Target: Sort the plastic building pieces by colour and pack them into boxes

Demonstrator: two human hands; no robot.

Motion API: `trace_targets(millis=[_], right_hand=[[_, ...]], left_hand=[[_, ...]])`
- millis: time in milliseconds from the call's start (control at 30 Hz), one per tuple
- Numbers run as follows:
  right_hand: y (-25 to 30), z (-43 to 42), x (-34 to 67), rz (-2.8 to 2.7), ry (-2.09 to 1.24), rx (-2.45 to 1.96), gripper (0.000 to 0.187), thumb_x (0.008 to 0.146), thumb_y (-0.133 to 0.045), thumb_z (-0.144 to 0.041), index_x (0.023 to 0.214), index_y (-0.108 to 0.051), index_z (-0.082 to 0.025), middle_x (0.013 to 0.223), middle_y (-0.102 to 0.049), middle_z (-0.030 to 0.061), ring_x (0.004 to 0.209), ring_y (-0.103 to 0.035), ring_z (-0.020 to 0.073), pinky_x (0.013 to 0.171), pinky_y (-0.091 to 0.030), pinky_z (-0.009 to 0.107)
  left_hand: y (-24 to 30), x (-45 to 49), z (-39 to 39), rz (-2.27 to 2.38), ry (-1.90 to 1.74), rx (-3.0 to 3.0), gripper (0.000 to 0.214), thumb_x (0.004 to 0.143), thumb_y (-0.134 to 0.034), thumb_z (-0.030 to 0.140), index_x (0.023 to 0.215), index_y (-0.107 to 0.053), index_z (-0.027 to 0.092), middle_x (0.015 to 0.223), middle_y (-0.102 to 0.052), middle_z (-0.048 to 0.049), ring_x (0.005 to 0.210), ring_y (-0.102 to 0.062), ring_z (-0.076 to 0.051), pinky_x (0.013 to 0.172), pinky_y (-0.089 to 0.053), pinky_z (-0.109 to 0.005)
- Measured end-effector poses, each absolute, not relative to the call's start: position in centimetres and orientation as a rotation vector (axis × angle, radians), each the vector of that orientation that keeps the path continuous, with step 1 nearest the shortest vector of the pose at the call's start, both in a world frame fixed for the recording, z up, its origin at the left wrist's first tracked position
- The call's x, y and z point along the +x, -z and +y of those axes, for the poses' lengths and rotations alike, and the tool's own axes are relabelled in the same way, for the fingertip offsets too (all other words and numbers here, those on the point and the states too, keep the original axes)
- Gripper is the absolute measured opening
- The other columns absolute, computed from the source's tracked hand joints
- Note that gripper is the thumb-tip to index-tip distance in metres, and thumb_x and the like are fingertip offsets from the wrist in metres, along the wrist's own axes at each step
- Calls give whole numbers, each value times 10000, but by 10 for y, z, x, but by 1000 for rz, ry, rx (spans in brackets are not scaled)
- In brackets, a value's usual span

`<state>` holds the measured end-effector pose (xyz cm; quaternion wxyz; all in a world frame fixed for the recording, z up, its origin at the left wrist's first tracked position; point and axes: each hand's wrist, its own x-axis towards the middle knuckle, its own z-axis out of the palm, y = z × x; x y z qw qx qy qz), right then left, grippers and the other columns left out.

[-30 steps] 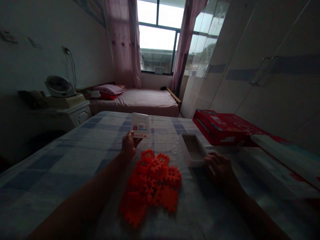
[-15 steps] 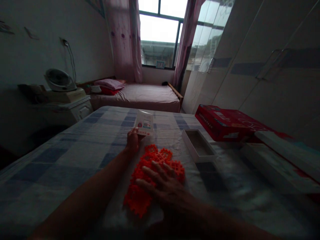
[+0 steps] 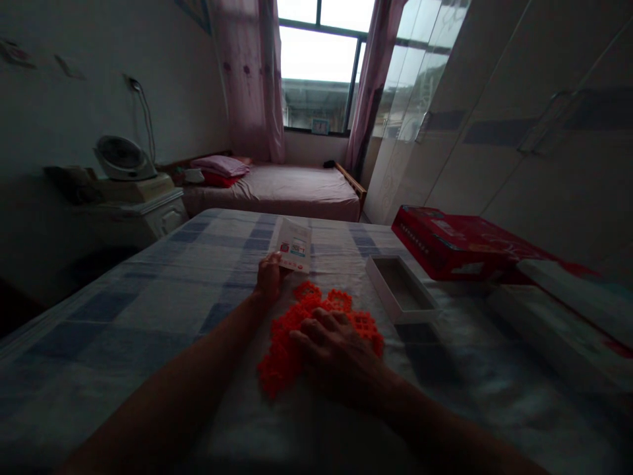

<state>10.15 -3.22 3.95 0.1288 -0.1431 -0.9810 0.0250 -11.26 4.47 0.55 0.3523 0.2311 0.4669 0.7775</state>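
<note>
My left hand (image 3: 270,278) holds up a small white leaflet (image 3: 295,246) with coloured print, just beyond a heap of orange interlocking plastic tiles (image 3: 297,330). The heap lies on a blue-and-white checked bedcover (image 3: 148,303). My right hand (image 3: 336,353) rests palm down on top of the orange heap, its fingers curled over the pieces. A shallow white box tray (image 3: 401,289), with nothing in it, sits on the cover to the right of the tiles.
A red box lid (image 3: 455,244) and a long white box (image 3: 558,323) lie at the right by a white wardrobe (image 3: 519,132). Beyond are a second bed (image 3: 291,191) with pillows, a window, and a bedside cabinet (image 3: 138,211) with a small fan.
My right hand left the white box tray, moved left onto the orange tiles, and its fingers have curled over them. The left hand still holds the leaflet.
</note>
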Motion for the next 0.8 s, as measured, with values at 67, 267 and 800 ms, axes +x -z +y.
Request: trace_targets(millis=[67, 267, 800], right_hand=[[-40, -30, 102, -2858, -68, -388, 269, 876, -472, -265, 1141, -494, -221, 1122, -553, 56, 1111, -417, 231, 926, -359, 415], [-43, -28, 105, -2858, -67, -357, 207, 913, -424, -259, 1099, -511, -233, 1038, -572, 36, 1052, -441, 199, 881, -370, 383], [-38, -21, 108, -2750, -28, -359, 325, 900, -434, -153, 1213, -471, -231, 1085, -540, 56, 997, -471, 172, 859, -436, 316]], left_hand=[[-5, -113, 44, 1211, -2008, 611, 175, 686, -505, 277, 742, -583, 130, 630, -611, -23, 585, -597, -156, 537, -491, -261], [-3, -113, 44, 1202, -1993, 636, 247, 672, -518, 312, 818, -588, 124, 673, -631, -31, 605, -614, -167, 555, -497, -277], [-6, -112, 44, 1207, -1998, 623, 169, 687, -514, 288, 733, -561, 133, 612, -616, -15, 545, -596, -144, 537, -489, -255]])
